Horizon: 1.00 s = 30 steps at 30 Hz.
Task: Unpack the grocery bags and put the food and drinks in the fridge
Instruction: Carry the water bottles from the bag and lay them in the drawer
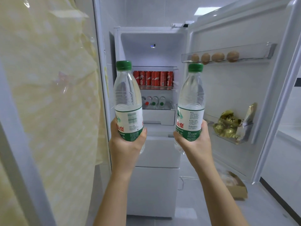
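Clear plastic and green caps fill the centre of the frame as a person holds two water bottles upright before an open white fridge (153, 185). The left hand (128, 144) wraps fingers and thumb round the labelled lower part of a clear plastic water bottle with a green screw cap (127, 98), left of centre. The right hand (193, 144) grasps a matching green-capped clear bottle (191, 98) the same way, right of centre. Both bottles are outside the fridge, in front of its open compartment and apart from each other.

Between them, a row of red drink cans (153, 78) stands on a glass shelf inside. On the shelf below, small bottles (154, 101) lie on their sides with their caps toward the camera, above a white drawer (158, 116).

At right, the white fridge door (228, 88) stands open. Four brown eggs (216, 57) sit in its clear upper rack (254, 51), and crumpled gold foil packets (228, 126) rest in a lower door shelf. A brown cardboard box (236, 188) lies on the floor at lower right, below the door. Pale yellow fabric with white dots (53, 95) covers the left of the frame.
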Each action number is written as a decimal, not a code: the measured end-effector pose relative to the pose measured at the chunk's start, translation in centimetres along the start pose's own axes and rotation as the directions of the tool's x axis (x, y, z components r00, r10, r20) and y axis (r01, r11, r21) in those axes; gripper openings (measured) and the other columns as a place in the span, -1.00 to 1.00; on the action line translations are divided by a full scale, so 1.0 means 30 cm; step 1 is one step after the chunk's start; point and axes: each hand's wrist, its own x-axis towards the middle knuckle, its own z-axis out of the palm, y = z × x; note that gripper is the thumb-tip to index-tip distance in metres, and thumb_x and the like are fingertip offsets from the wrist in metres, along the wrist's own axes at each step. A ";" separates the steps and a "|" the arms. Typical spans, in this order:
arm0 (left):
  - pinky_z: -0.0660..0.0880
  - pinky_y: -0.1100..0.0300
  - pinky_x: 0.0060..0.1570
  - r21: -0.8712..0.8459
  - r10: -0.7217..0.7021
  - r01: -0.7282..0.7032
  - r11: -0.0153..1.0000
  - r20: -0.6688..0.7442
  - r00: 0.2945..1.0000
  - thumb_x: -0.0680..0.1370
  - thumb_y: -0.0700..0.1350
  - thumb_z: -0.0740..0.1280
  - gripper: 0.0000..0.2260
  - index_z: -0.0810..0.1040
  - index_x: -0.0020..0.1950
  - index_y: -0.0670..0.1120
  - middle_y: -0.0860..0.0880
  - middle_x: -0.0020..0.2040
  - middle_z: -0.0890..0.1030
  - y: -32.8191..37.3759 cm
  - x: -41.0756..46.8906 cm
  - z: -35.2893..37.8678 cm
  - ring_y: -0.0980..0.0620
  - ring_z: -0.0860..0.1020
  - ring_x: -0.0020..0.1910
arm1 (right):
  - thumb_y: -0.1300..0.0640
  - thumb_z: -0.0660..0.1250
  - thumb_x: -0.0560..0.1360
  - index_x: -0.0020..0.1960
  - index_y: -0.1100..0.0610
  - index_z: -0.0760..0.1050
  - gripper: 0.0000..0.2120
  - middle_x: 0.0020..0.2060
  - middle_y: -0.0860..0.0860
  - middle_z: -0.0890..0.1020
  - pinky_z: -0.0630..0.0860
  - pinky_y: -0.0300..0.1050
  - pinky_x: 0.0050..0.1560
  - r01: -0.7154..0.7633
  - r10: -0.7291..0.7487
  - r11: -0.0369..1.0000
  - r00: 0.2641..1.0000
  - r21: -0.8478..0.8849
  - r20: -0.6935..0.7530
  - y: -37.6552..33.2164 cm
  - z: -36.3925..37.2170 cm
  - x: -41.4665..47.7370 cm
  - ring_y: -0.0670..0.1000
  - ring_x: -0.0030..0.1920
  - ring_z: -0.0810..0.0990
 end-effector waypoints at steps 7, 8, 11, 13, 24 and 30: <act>0.45 0.48 -0.17 0.022 -0.016 0.016 1.000 -0.022 1.000 0.36 -0.13 0.57 -0.53 0.40 0.10 0.16 0.36 -0.10 0.59 -0.046 -0.004 0.065 0.28 0.59 -0.12 | 0.08 0.51 0.26 0.17 -0.06 0.39 -0.46 -0.07 -0.11 0.62 0.52 -0.17 -0.13 -0.039 0.039 0.999 0.999 0.004 0.014 0.072 -0.005 0.044 -0.08 -0.08 0.62; 0.44 0.49 -0.17 0.023 -0.016 0.017 1.000 -0.028 0.999 0.36 -0.14 0.57 -0.52 0.41 0.12 0.15 0.33 -0.10 0.60 -0.054 0.001 0.077 0.28 0.59 -0.12 | 0.11 0.52 0.28 0.17 -0.06 0.39 -0.47 -0.07 -0.11 0.62 0.50 -0.19 -0.13 -0.038 0.038 0.999 0.999 0.000 0.017 0.083 -0.004 0.055 -0.09 -0.08 0.62; 0.41 0.54 -0.19 0.023 0.008 -0.007 1.000 -0.021 1.000 0.36 -0.19 0.56 -0.51 0.42 0.17 0.02 0.28 -0.11 0.59 -0.089 0.022 0.116 0.34 0.57 -0.13 | 0.21 0.53 0.34 0.18 -0.04 0.38 -0.48 -0.07 -0.13 0.61 0.49 -0.23 -0.14 -0.032 0.032 0.999 0.999 -0.008 0.024 0.117 0.003 0.095 -0.13 -0.10 0.60; 0.40 0.55 -0.20 0.026 0.018 -0.018 0.999 -0.005 1.000 0.36 -0.19 0.56 -0.51 0.43 0.20 -0.06 0.33 -0.13 0.58 -0.128 0.042 0.143 0.37 0.56 -0.14 | 0.22 0.53 0.35 0.18 -0.04 0.38 -0.49 -0.08 -0.14 0.61 0.49 -0.27 -0.16 -0.032 0.032 0.999 0.999 -0.017 0.022 0.146 0.013 0.125 -0.16 -0.11 0.60; 0.40 0.53 -0.21 -0.039 -0.077 0.080 0.996 0.059 0.995 0.36 -0.21 0.56 -0.50 0.45 0.23 -0.11 0.26 -0.12 0.59 -0.436 0.278 0.327 0.33 0.58 -0.15 | 0.23 0.52 0.35 0.21 -0.02 0.39 -0.48 -0.08 -0.13 0.62 0.48 -0.39 -0.20 -0.039 0.038 0.996 0.999 -0.082 -0.018 0.356 0.171 0.388 -0.19 -0.12 0.60; 0.41 0.52 -0.22 -0.056 -0.092 0.097 0.994 0.099 0.991 0.37 -0.19 0.56 -0.50 0.42 0.21 0.01 0.22 -0.07 0.60 -0.607 0.516 0.427 0.32 0.58 -0.14 | 0.29 0.51 0.34 0.16 0.01 0.40 -0.50 -0.12 -0.12 0.61 0.49 -0.37 -0.20 -0.033 0.027 0.993 0.998 -0.110 -0.056 0.467 0.337 0.607 -0.20 -0.16 0.59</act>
